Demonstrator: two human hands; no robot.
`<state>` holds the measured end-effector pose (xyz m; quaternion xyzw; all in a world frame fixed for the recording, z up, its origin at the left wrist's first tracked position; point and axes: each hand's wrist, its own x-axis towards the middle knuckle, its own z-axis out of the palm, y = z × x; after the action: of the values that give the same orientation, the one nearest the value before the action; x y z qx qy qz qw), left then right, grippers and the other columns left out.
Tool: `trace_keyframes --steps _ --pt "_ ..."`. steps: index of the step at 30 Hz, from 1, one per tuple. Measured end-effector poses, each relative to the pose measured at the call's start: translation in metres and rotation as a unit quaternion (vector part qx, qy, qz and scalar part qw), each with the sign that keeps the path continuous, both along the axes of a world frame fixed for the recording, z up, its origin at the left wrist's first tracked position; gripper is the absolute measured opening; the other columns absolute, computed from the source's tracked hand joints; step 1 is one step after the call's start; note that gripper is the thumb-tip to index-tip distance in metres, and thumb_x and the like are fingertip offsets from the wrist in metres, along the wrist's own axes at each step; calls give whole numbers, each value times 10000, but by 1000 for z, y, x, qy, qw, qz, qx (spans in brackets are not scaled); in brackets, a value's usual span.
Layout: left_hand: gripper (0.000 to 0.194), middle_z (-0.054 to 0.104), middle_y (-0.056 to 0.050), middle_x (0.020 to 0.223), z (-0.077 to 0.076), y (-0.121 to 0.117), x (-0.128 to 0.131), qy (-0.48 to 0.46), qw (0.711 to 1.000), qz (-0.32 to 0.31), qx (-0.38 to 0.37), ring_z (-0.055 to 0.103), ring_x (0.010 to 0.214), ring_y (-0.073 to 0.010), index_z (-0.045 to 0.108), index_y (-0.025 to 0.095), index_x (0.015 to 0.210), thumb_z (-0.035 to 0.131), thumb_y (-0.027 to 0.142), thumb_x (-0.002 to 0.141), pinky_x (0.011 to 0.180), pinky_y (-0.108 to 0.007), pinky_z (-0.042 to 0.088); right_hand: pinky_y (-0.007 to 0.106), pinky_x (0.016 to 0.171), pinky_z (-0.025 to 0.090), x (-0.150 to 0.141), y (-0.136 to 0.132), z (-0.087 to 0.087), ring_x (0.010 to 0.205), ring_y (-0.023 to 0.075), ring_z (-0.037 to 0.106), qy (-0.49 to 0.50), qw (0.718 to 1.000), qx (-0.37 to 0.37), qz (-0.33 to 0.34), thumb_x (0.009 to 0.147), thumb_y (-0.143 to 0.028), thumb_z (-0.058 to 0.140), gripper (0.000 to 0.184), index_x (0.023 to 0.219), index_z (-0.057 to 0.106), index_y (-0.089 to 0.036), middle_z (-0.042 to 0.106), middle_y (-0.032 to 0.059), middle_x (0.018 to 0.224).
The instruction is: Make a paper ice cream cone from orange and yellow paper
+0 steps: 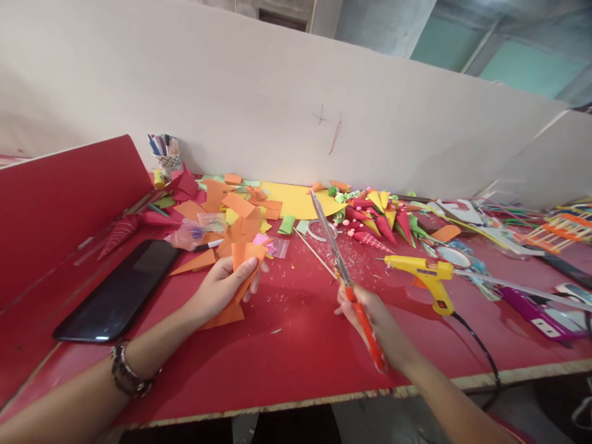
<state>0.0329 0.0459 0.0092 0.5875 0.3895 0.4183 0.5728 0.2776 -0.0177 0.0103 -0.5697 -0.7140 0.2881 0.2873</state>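
A piece of orange paper (248,254), curled or folded over, is pinched between the thumb and fingers of my left hand (231,280). Below that hand another orange piece (229,317) shows partly; whether it is joined to the held paper I cannot tell. My right hand (367,308) grips scissors (330,237) with orange handles, held upright with the blades pointing up and away. The blades look closed, and they are apart from the paper. Orange scraps (240,206) lie in a heap beyond my left hand.
To the left lies a black phone (121,290). A yellow glue gun (425,274) with a black cord rests right of the scissors. Behind are small paper cones (379,216), a tape roll (321,230), yellow paper (296,200) and a pen cup (167,161). A purple tool (531,314) sits far right.
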Motion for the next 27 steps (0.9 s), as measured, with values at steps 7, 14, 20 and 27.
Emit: trace_keyframes --steps 7,14,20,27 --pt "313 470 61 478 -2 1 1 -20 1000 -13 -9 406 376 -40 543 139 747 472 442 779 397 -156 313 307 736 412 -1 -3 10 905 206 502 -119 993 12 3 716 -384 548 301 937 449 -205 514 67 956" --pt "298 434 67 463 -5 1 -2 -42 999 -7 8 372 377 -44 513 154 753 439 439 802 407 -171 301 248 602 383 -3 0 18 719 167 539 -137 990 5 42 739 -446 527 296 916 506 -209 577 29 819" --pt "333 430 58 465 -6 1 -1 -20 999 -5 35 362 384 -53 513 154 739 424 469 796 422 -189 317 234 550 349 -5 2 18 677 159 532 -175 983 28 44 717 -441 546 318 923 538 -199 586 38 807" --pt "386 414 57 426 -3 0 -1 33 996 -40 71 370 392 -57 488 150 619 430 490 792 427 -188 313 215 515 315 -7 5 29 612 127 479 -177 982 1 68 716 -449 549 275 842 533 -205 554 3 729"
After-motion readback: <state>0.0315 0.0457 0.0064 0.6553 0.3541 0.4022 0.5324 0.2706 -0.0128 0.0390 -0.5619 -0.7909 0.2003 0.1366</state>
